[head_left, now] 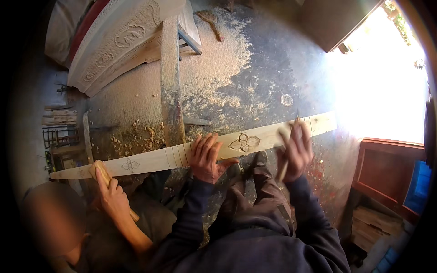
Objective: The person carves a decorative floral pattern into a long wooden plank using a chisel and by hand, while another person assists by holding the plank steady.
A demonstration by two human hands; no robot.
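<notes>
A long pale wooden board lies crosswise below me, with a carved four-petal flower right of centre, several cross lines and a drawn flower farther left. My left hand grips the board, fingers bent over it and thumb along the lower edge. Right of the carved flower, my right hand, blurred, holds a thin pointed tool upright over the board. A co-worker's hand at lower left holds a light wooden block or handle against the board's left part.
A carved panel stands at upper left beside a dusty beam. Shavings and a brush are on the floor. The co-worker sits close at my left. A red-brown wooden door is at right, below a bright opening.
</notes>
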